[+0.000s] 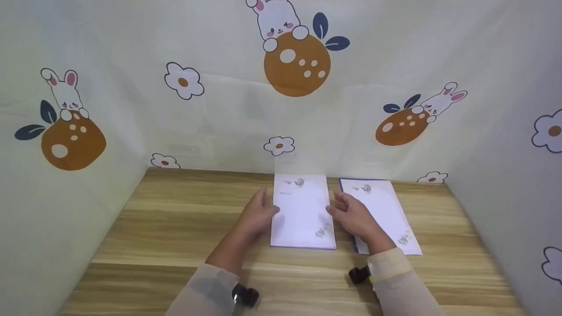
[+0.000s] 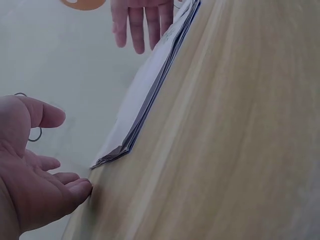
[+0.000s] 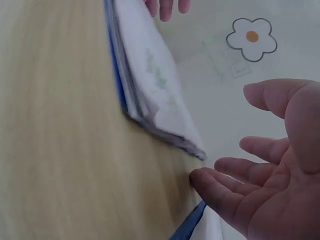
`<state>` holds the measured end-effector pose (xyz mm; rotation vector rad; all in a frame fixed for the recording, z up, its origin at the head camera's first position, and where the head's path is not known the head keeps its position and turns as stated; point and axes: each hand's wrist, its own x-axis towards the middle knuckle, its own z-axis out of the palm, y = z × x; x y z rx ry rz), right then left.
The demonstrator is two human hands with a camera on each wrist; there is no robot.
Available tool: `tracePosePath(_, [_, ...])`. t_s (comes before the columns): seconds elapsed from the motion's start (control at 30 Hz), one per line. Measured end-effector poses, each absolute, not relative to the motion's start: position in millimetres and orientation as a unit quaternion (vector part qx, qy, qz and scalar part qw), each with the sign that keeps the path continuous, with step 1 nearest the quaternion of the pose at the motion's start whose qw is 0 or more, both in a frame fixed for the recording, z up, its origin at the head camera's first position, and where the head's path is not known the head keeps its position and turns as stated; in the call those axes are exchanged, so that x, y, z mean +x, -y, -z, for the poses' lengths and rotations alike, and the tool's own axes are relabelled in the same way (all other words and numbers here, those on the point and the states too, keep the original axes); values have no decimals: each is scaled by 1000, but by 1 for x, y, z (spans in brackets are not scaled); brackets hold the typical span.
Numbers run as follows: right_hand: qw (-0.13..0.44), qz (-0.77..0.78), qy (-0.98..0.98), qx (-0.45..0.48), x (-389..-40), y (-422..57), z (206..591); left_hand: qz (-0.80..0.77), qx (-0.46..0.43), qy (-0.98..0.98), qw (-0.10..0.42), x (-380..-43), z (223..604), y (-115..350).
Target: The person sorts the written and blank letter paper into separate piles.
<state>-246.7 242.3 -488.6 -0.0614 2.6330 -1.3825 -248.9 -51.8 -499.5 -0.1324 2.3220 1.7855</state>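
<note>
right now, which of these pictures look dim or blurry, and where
Head view: brightest, the left pad looking almost washed out; left wrist view: dim and greyish, grain on the table soft; right wrist view: that pad's floral print blurred, the wall flower crisper.

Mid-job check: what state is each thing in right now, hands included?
Middle paper stack: lying flat on the table, printed side up.
Right paper: lying slightly angled, printed side up, partly hidden.
Left hand: fingers relaxed, gripping nothing, at the stack's left edge; contact unclear.
Right hand: fingers relaxed, gripping nothing, at the stack's right edge; contact unclear.
Backdrop: hanging, creased.
</note>
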Motion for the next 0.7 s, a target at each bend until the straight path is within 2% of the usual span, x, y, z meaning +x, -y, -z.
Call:
tracePosePath(0.13, [94,444,-891,-22,-245,-242,491,-585,-42,-803,110,-248,499,50])
tracePosePath(0.5, [173,303,-922,-166,-231,-242,491,-379,119,-903,165,-236,503,53])
tracePosePath(0.7, [187,257,-931,-181,-227,-240,491,-329,152,-914,184,-233,502,53])
